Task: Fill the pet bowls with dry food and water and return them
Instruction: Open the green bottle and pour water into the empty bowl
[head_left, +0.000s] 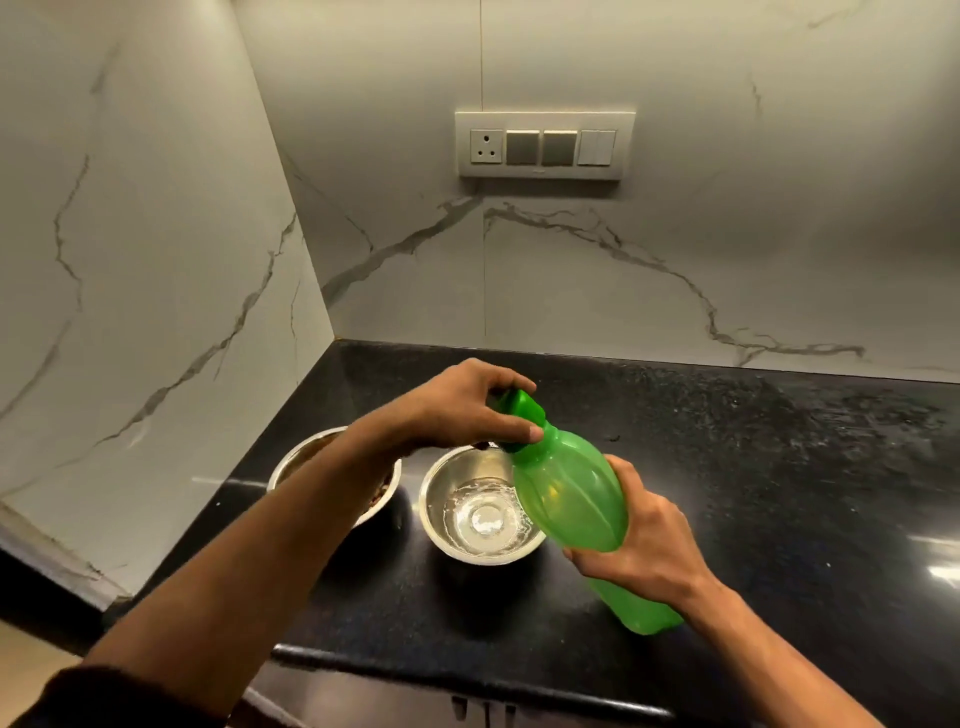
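Our right hand (641, 540) wraps the tilted green water bottle (569, 499); our left hand (467, 405) pinches its cap (522, 415). The water bowl (478, 512) sits at six o'clock, the food bowl (332, 480) at nine beside it. Open black countertop (779, 467) stretches toward three. We read no labels.

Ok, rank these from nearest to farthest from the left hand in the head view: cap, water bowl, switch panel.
From the left hand:
1. Cap: gripped in its fingers, atop the green bottle.
2. Water bowl: just below the hand, on the black counter.
3. Switch panel: high on the back wall, clearly farthest.
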